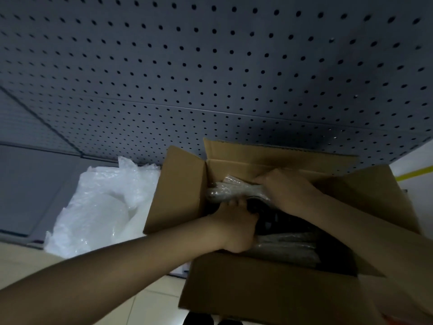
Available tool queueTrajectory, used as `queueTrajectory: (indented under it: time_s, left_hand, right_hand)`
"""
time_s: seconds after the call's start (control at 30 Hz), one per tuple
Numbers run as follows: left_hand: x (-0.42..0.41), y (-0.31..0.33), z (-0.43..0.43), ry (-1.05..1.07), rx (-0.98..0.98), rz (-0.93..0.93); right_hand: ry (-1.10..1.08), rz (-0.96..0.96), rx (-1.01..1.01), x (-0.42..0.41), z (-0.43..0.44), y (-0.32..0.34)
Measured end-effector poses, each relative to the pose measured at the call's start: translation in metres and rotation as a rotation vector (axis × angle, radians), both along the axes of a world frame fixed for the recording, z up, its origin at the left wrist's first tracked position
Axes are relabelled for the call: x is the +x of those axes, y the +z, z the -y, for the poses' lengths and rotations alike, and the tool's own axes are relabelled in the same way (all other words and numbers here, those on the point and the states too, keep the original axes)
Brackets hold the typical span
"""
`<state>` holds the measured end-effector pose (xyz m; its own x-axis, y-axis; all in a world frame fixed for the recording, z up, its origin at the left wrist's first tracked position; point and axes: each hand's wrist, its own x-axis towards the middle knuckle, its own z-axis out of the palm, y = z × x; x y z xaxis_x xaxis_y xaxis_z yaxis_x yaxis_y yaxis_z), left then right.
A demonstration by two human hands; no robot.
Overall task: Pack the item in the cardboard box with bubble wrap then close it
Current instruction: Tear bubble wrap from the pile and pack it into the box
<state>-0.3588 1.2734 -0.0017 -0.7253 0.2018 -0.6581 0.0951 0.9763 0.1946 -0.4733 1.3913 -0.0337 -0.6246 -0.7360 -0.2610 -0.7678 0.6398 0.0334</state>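
An open brown cardboard box [269,287] stands in front of me with its flaps up. Inside it lies a dark item [288,221], mostly hidden, with bubble wrap [225,191] bunched at the box's far left corner. More wrap [288,245] lies along the near inner side. My left hand [234,228] reaches in from the lower left and is closed around the item's edge below the bunched wrap. My right hand [285,188] comes in from the right and presses on the bubble wrap near the far wall, fingers curled over it.
A loose heap of white bubble wrap [100,207] lies on the floor to the left of the box. A grey pegboard wall [210,66] rises right behind the box. Pale floor tiles [145,308] show at the bottom, with a yellow strip [414,174] at far right.
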Motion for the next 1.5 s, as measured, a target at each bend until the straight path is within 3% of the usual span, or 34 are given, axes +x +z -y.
queueTrajectory:
  time_s: [0.17,0.33,0.47,0.67,0.73,0.9,1.03,1.13,1.27,1.4,1.5]
  left_hand:
    - [0.033,0.066,0.067,0.226,0.129,-0.267]
    - [0.075,0.101,0.180,0.403,-0.020,-0.482]
    - [0.106,0.084,0.250,0.398,-0.132,-0.456]
    - [0.138,0.038,0.330,0.335,-0.116,-0.310]
    - [0.145,0.026,0.351,0.291,-0.105,-0.283]
    - [0.163,0.009,0.383,0.223,-0.005,-0.165]
    - [0.168,-0.006,0.395,0.194,0.016,-0.122]
    - [0.175,-0.015,0.397,0.227,0.058,-0.117]
    - [0.186,-0.023,0.400,0.254,0.095,-0.087]
    - [0.197,-0.028,0.412,0.400,0.187,-0.081]
    - [0.204,-0.034,0.422,0.672,0.391,-0.064]
  right_hand:
    - [-0.076,0.151,-0.119,0.016,0.005,0.065]
    - [-0.085,0.173,-0.329,0.060,0.050,0.108]
    - [-0.129,0.225,-0.537,0.110,0.097,0.119]
    - [-0.143,0.135,-0.620,0.192,0.181,0.109]
    - [-0.163,0.213,-0.613,0.218,0.205,0.102]
    - [-0.337,0.423,-0.373,0.242,0.249,0.050]
    - [-0.578,0.621,-0.411,0.245,0.293,0.000]
    - [-0.834,0.665,-0.333,0.237,0.339,-0.026]
    - [-0.953,0.644,-0.150,0.229,0.374,-0.051]
    - [-1.017,0.702,-0.190,0.222,0.367,-0.071]
    - [-1.118,0.906,-0.401,0.223,0.356,-0.051]
